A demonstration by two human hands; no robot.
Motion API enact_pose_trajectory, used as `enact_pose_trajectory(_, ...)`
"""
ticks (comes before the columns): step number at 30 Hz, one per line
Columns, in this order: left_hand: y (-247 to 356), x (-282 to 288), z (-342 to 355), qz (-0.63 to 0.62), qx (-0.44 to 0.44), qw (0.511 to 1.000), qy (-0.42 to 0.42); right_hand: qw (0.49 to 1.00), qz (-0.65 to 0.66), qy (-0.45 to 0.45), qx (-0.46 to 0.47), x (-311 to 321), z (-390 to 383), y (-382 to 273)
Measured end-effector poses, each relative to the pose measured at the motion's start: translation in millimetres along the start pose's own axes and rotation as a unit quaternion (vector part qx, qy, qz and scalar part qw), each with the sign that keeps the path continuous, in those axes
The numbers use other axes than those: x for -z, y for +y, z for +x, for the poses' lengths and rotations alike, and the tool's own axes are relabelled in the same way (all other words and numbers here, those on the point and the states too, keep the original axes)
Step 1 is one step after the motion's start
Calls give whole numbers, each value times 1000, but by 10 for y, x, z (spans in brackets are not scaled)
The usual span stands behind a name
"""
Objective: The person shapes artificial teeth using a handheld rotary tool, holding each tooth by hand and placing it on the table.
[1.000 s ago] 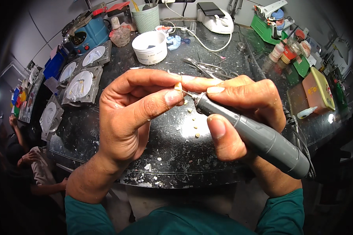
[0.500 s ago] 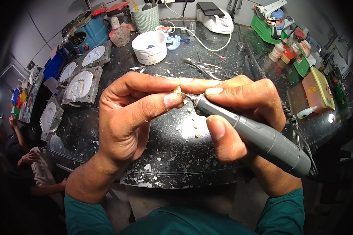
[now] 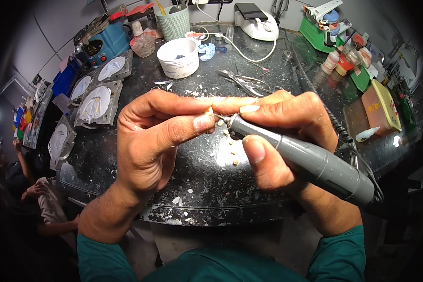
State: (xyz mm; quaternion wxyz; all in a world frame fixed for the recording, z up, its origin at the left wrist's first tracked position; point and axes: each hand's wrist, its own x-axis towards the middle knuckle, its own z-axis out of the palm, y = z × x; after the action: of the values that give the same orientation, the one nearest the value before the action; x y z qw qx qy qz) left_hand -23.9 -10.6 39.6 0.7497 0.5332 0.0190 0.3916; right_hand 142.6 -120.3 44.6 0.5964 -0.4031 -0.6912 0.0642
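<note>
Between thumb and index finger, my left hand (image 3: 150, 136) pinches a small pale yellowish piece (image 3: 210, 111) that looks like an artificial tooth. My right hand (image 3: 286, 127) is wrapped round a dark grey rotary handpiece (image 3: 310, 162), its cable trailing from the rear end. The thin bur (image 3: 220, 116) at its front points left and meets the piece, or comes very close to it. Both index fingertips rest against each other above it. Several similar small yellowish pieces (image 3: 235, 162) lie in a row on the dark worktop below, in a bright patch of light.
Plaster models in metal flasks (image 3: 97, 104) stand at left, near a blue machine (image 3: 109, 44). Behind my hands are a white tub (image 3: 178, 58), scissor-like metal tools (image 3: 246, 82) and a white device (image 3: 257, 26). An orange box (image 3: 380, 108) sits at right. Another person's arms show far left.
Both hands have shifted slightly left together. The handpiece has tilted a little flatter, and more of the bur shows between it and the pale piece.
</note>
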Motion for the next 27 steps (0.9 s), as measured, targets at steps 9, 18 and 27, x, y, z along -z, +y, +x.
enact_pose_trajectory(9, 13, -44, -27, 22, 13, 999, 35, 1000, 2, 12, -5, -10, -11, -4)
enact_pose_trajectory(18, -3, 37, -3, -11, 0, 1000, -12, 999, 16, 12, -24, -8, -11, -26)
enact_pose_trajectory(27, -5, 28, -5, -4, -2, 1000, -3, 999, 24, 18, -23, -24, -7, -18)
